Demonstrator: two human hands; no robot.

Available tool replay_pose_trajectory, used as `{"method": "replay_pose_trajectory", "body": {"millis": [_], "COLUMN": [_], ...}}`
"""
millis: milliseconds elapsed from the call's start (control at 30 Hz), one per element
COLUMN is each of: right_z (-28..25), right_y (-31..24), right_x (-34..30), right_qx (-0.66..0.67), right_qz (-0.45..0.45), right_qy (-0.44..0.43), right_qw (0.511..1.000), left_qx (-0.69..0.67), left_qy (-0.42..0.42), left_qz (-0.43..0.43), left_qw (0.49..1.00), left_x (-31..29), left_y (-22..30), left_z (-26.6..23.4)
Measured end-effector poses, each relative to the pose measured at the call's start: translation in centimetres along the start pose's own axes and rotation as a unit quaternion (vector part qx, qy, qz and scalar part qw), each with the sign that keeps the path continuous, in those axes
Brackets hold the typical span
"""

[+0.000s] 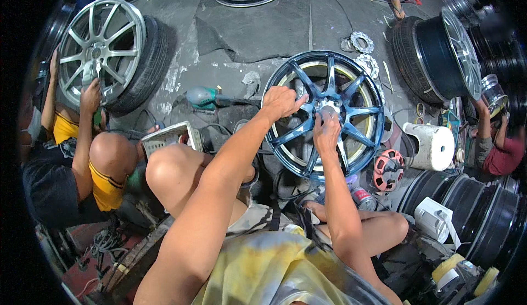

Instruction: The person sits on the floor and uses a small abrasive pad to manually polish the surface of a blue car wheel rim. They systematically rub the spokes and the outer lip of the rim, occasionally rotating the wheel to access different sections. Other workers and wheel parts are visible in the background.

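Observation:
A glossy dark blue alloy wheel (311,84) with several thin spokes lies face up in front of me, on top of a pale ring. My left hand (281,103) is closed over the wheel's left side, fingers curled at a spoke. Close to the hub, my right hand (327,129) is closed, its fingertips pressed together on a small greyish piece (329,109). What that piece is cannot be made out, as the fingers partly cover it.
Left of the wheel lies a green power tool (202,98), near a pale basket (170,138). A red and black reel (388,170), a can (363,199) and a white stool (433,147) stand right. Co-workers handle a silver wheel (122,30) at left and a small can-like part (493,92) at right.

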State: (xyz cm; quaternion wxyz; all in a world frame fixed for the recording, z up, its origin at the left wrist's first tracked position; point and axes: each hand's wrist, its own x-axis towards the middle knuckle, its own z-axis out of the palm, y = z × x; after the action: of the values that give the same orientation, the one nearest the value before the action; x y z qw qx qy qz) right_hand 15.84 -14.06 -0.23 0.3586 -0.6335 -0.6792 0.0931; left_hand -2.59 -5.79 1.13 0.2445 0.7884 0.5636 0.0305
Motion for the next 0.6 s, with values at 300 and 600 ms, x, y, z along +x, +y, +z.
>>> {"method": "replay_pose_trajectory", "body": {"millis": [300, 600], "right_z": [0.5, 0.0], "right_y": [0.5, 0.0], "right_x": [-0.1, -1.2], "right_qx": [-0.011, -0.01], "right_qz": [-0.003, 0.027], "right_qy": [-0.017, -0.023], "right_qw": [1.0, 0.999], "left_qx": [0.016, 0.003], "left_qy": [-0.003, -0.013], "left_qz": [-0.001, -0.003], "left_qw": [1.0, 1.0], "left_x": [0.3, -0.3], "left_y": [-0.5, -0.1], "left_z": [0.4, 0.5]}}
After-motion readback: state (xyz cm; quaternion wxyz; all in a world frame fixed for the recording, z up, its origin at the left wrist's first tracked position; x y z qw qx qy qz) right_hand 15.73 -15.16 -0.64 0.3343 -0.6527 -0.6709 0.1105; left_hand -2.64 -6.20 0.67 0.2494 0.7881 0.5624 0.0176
